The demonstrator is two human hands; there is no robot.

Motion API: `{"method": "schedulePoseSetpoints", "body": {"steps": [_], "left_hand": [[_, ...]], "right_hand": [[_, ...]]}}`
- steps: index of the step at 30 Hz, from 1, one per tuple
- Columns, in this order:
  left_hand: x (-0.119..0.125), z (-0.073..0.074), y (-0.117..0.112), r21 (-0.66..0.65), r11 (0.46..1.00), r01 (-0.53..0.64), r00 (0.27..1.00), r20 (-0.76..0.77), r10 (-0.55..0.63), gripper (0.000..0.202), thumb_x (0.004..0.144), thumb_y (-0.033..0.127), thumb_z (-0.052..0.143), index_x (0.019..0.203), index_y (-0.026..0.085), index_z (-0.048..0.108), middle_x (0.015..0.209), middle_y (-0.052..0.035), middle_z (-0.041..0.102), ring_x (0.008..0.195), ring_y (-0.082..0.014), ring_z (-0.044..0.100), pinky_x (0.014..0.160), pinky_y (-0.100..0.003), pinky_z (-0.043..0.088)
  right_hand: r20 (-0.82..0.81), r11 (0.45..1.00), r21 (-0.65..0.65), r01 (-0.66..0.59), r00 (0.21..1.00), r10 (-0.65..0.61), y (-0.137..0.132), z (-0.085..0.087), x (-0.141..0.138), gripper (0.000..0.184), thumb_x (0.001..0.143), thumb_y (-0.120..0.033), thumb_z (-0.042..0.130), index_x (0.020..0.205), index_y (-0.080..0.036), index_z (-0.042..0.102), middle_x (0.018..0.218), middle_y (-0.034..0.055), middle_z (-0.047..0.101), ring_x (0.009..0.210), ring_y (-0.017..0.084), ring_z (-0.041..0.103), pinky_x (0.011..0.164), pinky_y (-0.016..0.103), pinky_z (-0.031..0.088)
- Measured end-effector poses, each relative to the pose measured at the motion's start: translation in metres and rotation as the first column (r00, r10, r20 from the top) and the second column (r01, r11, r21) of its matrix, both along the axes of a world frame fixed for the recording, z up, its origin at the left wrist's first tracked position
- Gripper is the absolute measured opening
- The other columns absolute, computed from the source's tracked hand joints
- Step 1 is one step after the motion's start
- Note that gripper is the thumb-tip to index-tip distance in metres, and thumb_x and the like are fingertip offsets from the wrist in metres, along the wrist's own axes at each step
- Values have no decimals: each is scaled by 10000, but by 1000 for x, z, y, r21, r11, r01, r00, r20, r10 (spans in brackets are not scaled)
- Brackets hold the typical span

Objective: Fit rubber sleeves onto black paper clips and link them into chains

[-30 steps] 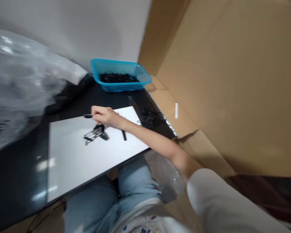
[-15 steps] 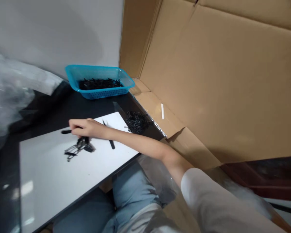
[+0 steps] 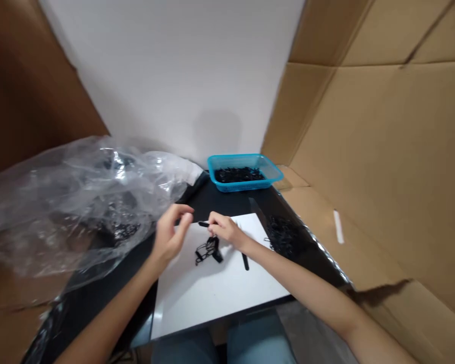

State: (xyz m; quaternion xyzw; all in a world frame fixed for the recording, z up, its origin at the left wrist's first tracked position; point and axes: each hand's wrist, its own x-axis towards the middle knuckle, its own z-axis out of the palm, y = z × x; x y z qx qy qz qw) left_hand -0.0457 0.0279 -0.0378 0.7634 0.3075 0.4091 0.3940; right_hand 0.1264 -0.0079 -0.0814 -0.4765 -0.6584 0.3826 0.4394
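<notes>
Left hand [image 3: 170,233] has come in; right hand [image 3: 225,230] pinches a black strip [image 3: 203,224].

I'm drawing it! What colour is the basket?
The basket is turquoise blue, clearest in the head view.

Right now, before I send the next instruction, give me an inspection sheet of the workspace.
surface: white board lying on a black table.
job's things: small black piece; tangle of black pieces on the board below it; black strip on the board.
clutter: crumpled clear plastic bag left of the board; loose black heap on the table; blue basket holding black pieces.
grippers: right hand pinches the small black piece in its fingers; left hand is raised at the board's edge, holding nothing visible.
cables: nothing seen.
surroundings: white wall behind; cardboard sheets at right.
</notes>
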Motion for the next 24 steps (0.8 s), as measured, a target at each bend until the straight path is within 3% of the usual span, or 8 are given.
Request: {"method": "schedulePoseSetpoints", "body": {"steps": [3,7,13,19,21,24], "left_hand": [[-6,-13,-7,-128,990,-54,998,23,57,272,854,421,567,832,156,624,835,-39,610,833,-192,549,808,-329,433],[0,-25,-14,-316,948,47,996,89,-20,276,749,422,656,700,152,634,681,-11,603,693,-171,539,667,-271,401],[4,-38,-11,-548,800,244,944,323,-67,219,691,338,710,663,151,599,614,5,573,631,-136,530,638,-249,391],[5,-44,-12,-657,624,422,879,466,-103,274,659,358,697,604,152,524,553,20,443,571,-116,492,592,-241,405],[4,-44,-14,-666,604,438,874,474,-111,301,658,360,695,575,152,494,547,21,417,577,-117,502,598,-241,421],[5,-43,-14,-661,621,422,886,445,-129,322,672,382,682,561,150,489,545,15,421,580,-123,521,607,-251,444]], "right_hand": [[-13,999,-17,-30,999,30,-3,-4,-1,83,763,-248,445,691,-209,435,625,-36,506,602,135,474,573,240,320],[-24,996,-52,-66,998,65,-7,-5,-3,108,754,-270,460,667,-208,447,622,-36,503,606,139,462,591,254,312],[-65,993,-102,-51,997,45,-4,-7,-8,72,707,-240,435,642,-209,441,629,-24,520,630,152,466,615,272,322],[-163,985,-126,-117,982,96,-7,-6,-13,66,688,-248,431,639,-216,401,641,-15,505,668,172,498,641,292,371],[-188,981,-131,-143,975,117,-10,-4,-14,71,692,-253,439,644,-217,400,658,-4,531,685,181,521,653,302,389],[-207,979,-134,-156,970,126,-12,-3,-15,72,695,-250,447,645,-216,407,677,4,553,697,186,533,662,309,398]]}}
